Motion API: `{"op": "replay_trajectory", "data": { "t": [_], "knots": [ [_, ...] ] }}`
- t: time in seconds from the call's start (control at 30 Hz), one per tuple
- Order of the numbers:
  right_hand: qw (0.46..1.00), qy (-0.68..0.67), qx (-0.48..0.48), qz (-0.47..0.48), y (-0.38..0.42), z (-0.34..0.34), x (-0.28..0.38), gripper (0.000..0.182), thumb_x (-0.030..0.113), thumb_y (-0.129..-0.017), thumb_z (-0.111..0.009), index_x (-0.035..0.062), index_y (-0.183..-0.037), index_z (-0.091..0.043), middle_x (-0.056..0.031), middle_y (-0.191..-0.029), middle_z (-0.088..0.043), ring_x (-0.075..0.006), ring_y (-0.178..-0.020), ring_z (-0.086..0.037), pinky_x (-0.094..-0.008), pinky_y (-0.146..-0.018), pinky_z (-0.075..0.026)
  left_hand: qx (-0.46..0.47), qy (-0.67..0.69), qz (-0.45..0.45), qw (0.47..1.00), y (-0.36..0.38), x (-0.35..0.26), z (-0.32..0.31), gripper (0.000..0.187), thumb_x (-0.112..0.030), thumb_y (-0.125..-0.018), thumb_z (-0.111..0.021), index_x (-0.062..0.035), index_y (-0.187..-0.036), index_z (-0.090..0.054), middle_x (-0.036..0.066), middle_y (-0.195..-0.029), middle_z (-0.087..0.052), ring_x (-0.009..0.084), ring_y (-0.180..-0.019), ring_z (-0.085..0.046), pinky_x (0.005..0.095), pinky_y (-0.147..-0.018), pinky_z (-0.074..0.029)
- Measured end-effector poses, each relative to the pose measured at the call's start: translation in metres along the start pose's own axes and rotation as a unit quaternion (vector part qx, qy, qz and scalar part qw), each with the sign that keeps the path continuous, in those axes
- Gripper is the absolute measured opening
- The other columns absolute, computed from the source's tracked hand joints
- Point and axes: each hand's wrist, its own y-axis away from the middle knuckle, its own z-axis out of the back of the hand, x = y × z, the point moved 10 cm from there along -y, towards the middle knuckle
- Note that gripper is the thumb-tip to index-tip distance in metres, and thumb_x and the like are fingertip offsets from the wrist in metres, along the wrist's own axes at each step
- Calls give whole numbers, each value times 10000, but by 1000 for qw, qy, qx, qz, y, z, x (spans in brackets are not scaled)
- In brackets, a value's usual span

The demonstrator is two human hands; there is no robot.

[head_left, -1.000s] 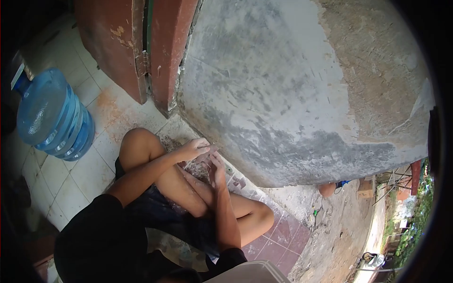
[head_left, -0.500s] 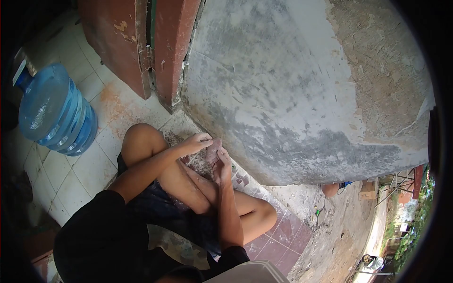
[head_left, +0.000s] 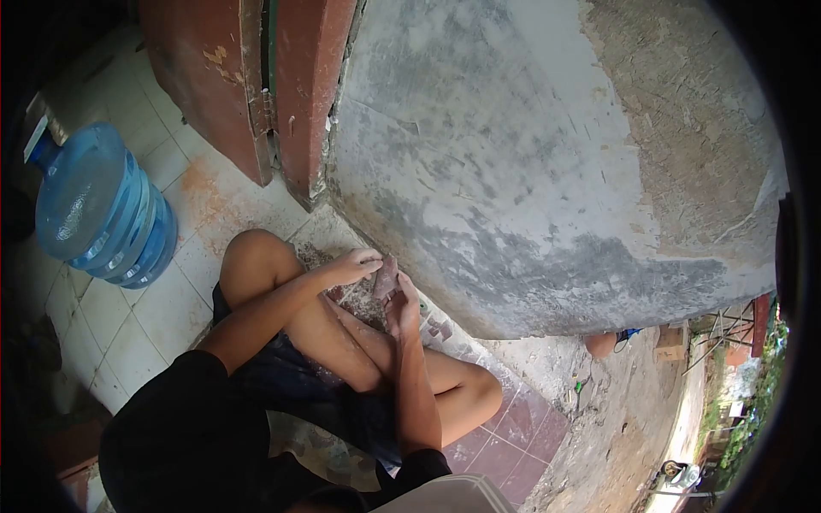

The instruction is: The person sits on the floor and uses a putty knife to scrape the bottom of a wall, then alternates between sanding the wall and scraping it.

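One blue water jug (head_left: 98, 205) lies on its side on the pale tiled floor (head_left: 145, 316) at the far left, well apart from the seated person. Further right, the left hand (head_left: 352, 266) pinches the upper end of a small reddish tile fragment (head_left: 386, 276), fingers curled together. Just beside it, the right hand (head_left: 402, 309) cups the fragment from below, fingers closed on it. Both hands are close to the foot of the grey plastered wall (head_left: 513, 171), above scattered tile pieces (head_left: 438, 327).
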Motion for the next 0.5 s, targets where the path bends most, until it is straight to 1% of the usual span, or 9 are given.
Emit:
{"op": "replay_trajectory", "data": {
  "t": [0.07,0.2,0.3,0.37,0.4,0.47,0.5],
  "knots": [
    [1000,1,1,-2,1,-2,0,367,287,-976,-579,51,-1258,-591,-27,-1136,-654,-143,-1000,-605,-298,-849,-476,-3,6,0,1000,3,-4,-1,357,-233,-1025,-569,56,-1234,-574,87,-1141,-615,125,-1012,-603,289,-803,-561],
    [1000,22,2,7,-3,7,-5,362,282,-983,-568,46,-1255,-604,-28,-1128,-654,-139,-991,-598,-288,-851,-466,4,18,-4,1000,3,-3,-2,361,-230,-1026,-568,60,-1241,-570,87,-1168,-603,137,-1025,-603,292,-814,-562],
    [999,26,15,17,-6,9,-4,365,287,-983,-569,47,-1256,-610,-25,-1131,-652,-134,-1009,-588,-295,-864,-457,3,17,-19,1000,3,-6,-2,345,-223,-1026,-563,53,-1232,-579,83,-1152,-607,137,-1006,-611,288,-805,-559],
    [1000,7,23,18,-5,9,-5,297,186,-1000,-554,32,-1245,-624,-61,-1156,-671,-159,-1054,-614,-317,-891,-478,7,15,-18,1000,4,-8,-2,342,-226,-1024,-565,50,-1225,-585,79,-1141,-611,134,-984,-616,286,-798,-557],
    [1000,6,22,20,-5,9,-5,297,186,-1000,-554,32,-1245,-624,-61,-1156,-671,-159,-1054,-614,-317,-891,-478,9,14,-18,1000,6,-12,-1,339,-228,-1023,-567,47,-1218,-591,76,-1129,-614,132,-962,-622,283,-791,-554],
    [998,54,24,28,-5,7,-4,395,317,-982,-575,59,-1280,-598,-17,-1140,-648,-142,-1052,-573,-320,-895,-447,-1,7,-16,1000,10,-19,-1,345,-235,-1020,-572,46,-1219,-594,74,-1122,-617,129,-940,-624,280,-781,-548],
    [998,54,23,31,-5,8,-3,395,317,-982,-575,59,-1280,-598,-17,-1140,-648,-142,-1052,-573,-320,-895,-447,-14,1,-15,1000,10,-19,1,351,-241,-1017,-577,45,-1219,-597,71,-1115,-620,127,-918,-626,276,-771,-542]
  ]
}}
